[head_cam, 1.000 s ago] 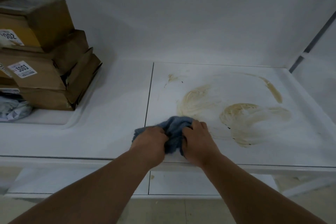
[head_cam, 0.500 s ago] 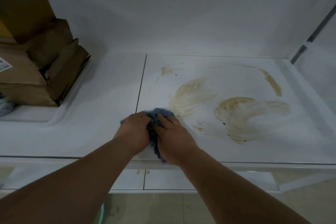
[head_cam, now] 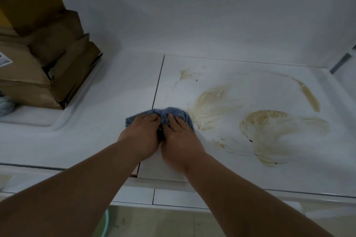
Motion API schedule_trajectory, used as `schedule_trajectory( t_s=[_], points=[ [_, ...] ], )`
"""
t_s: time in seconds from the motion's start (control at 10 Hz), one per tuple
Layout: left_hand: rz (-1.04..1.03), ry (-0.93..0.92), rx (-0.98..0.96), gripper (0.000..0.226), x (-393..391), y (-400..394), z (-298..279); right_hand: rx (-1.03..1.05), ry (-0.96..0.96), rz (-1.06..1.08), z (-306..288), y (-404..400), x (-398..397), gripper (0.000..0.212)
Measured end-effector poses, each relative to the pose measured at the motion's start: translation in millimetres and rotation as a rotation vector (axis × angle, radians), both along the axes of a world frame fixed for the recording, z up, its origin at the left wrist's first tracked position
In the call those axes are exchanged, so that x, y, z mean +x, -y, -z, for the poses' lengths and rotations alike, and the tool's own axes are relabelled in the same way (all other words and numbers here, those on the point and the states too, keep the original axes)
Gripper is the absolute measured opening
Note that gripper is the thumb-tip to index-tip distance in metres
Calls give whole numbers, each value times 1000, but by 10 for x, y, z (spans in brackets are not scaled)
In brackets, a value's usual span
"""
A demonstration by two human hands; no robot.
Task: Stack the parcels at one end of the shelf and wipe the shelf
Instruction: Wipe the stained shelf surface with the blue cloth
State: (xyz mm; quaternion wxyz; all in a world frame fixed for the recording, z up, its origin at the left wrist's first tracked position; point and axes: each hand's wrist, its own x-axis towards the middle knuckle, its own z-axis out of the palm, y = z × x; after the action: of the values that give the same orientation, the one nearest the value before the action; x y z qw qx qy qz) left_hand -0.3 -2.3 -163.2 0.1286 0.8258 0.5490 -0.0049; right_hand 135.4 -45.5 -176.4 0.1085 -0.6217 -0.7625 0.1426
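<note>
A bunched blue cloth [head_cam: 173,113] lies on the white shelf [head_cam: 96,131] near its front edge. My left hand [head_cam: 141,136] and my right hand [head_cam: 181,138] press side by side on the cloth, fingers curled into it. Brown smears [head_cam: 269,127] spread over the shelf's right panel, the nearest one [head_cam: 210,106] just right of the cloth. Brown cardboard parcels [head_cam: 44,52] stand stacked at the shelf's left end, one with a white label.
A white wall runs behind the shelf. A seam [head_cam: 158,82] splits the shelf into two panels. A grey-blue bundle [head_cam: 5,105] lies beside the parcels at the left edge. A lower shelf [head_cam: 173,198] and floor show below.
Both hands, still gripping the cloth, have pushed it away from the front edge toward the nearest smear. The camera has tilted, so the parcels sit lower in view.
</note>
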Motion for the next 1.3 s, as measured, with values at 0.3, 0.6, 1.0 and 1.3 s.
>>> schedule_trajectory(
  t_s=[0.3, 0.6, 1.0, 1.3],
  points=[
    [13, 3, 79, 46, 192, -627, -45, -88, 70, -26, -32, -754, 144, 65],
    [17, -46, 16, 43, 597, -902, -147, -92, 76, 84, -167, -998, 406, 55],
    [58, -25, 145, 40, 291, -1182, -44, -51, 74, 7, -122, -1220, 202, 66],
    [112, -79, 217, 32, 910, -1584, -27, -151, 241, 178, -268, -1615, 615, 50]
  ],
)
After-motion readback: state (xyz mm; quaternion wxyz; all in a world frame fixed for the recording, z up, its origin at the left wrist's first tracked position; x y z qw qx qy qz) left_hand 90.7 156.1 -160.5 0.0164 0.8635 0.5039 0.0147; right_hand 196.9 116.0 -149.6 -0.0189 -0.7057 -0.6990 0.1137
